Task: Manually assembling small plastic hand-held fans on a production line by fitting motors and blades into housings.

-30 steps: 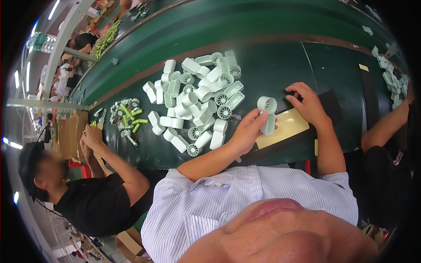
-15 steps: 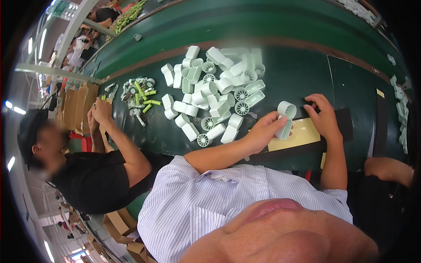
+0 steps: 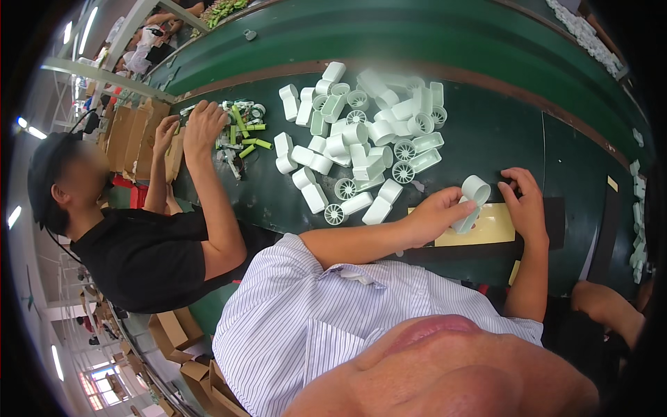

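Observation:
My left hand [image 3: 436,219] is closed around a pale green plastic housing [image 3: 476,189], its round open cup up and its oblong part down by the thumb. Just right of the cup, my right hand [image 3: 526,207] has bent fingers, thumb and forefinger apart, with nothing visible between them. Beneath both hands lies a yellow sheet [image 3: 490,226] on a black strip [image 3: 554,214]. Left of my hands spreads a loose pile of similar pale green housings [image 3: 358,149], some showing spoked round ends.
A co-worker in black [image 3: 160,243] sits at left, hands raised by a heap of lime-green tubes and small parts [image 3: 243,132]. Open cardboard boxes [image 3: 132,135] stand beyond. Another person's arm [image 3: 608,309] rests at right. A raised green ledge [image 3: 417,45] runs behind the table [image 3: 486,125].
The view has shifted, so the table things appear farther right. My left hand still holds the housing, now tilted. The co-worker's hands have lifted and moved apart.

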`<action>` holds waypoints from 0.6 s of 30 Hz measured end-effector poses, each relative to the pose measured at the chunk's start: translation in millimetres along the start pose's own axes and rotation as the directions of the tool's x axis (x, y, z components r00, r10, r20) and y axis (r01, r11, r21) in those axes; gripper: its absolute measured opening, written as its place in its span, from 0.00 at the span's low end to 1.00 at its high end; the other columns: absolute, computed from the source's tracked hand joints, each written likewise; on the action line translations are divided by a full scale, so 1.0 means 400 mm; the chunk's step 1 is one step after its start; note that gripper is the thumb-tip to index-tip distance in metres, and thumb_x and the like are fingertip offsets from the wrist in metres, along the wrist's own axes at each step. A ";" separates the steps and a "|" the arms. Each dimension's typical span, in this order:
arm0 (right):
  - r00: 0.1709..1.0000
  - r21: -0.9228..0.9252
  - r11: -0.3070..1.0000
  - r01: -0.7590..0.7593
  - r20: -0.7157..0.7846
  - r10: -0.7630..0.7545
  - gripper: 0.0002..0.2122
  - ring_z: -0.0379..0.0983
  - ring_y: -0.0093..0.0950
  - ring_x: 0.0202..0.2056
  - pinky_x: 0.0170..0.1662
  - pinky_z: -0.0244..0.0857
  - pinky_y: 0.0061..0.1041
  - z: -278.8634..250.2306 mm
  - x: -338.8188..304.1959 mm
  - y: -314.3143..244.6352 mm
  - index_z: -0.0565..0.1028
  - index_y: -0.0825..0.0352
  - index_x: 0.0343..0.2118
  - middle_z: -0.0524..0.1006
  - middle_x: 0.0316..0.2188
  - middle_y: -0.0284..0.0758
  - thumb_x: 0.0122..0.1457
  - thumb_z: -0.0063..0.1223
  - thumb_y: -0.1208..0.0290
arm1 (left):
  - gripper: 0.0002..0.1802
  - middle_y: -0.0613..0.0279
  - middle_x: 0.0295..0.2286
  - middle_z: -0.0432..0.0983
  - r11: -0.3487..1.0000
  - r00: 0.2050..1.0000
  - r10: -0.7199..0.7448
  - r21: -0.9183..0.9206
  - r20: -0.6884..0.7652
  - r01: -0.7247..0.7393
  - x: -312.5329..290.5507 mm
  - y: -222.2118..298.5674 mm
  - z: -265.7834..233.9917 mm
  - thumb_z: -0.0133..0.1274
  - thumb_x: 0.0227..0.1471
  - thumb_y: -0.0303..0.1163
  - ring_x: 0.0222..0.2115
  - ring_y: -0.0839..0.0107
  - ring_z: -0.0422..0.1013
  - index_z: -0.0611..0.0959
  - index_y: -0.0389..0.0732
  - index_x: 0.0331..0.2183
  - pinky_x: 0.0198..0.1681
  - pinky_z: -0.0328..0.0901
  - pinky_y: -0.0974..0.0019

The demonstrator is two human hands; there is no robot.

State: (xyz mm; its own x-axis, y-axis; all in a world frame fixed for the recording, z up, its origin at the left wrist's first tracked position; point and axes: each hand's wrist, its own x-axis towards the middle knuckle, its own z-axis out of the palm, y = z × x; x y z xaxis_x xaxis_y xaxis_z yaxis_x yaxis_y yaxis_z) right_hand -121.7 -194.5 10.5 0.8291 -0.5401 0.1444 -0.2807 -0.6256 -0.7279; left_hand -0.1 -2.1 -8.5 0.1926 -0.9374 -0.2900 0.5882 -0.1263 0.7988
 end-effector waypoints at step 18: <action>1.000 -0.007 1.000 0.014 -0.008 -0.014 0.10 0.69 0.26 0.29 0.37 0.65 0.23 -0.005 0.001 0.008 0.75 0.70 0.38 0.74 0.37 0.35 0.53 0.55 0.77 | 0.21 0.61 0.39 0.74 0.999 0.999 0.042 0.024 0.026 -0.043 0.002 -0.011 0.001 0.49 0.60 0.41 0.40 0.74 0.72 0.71 0.36 0.47 0.47 0.66 0.69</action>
State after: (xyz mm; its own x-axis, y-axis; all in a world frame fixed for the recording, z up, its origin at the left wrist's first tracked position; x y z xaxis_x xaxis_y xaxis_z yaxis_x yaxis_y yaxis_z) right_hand -123.3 -197.7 9.6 0.8290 -0.5357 0.1602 -0.2721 -0.6369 -0.7213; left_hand -2.8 -2.4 -12.1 0.1967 -0.9501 -0.2422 0.5606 -0.0937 0.8228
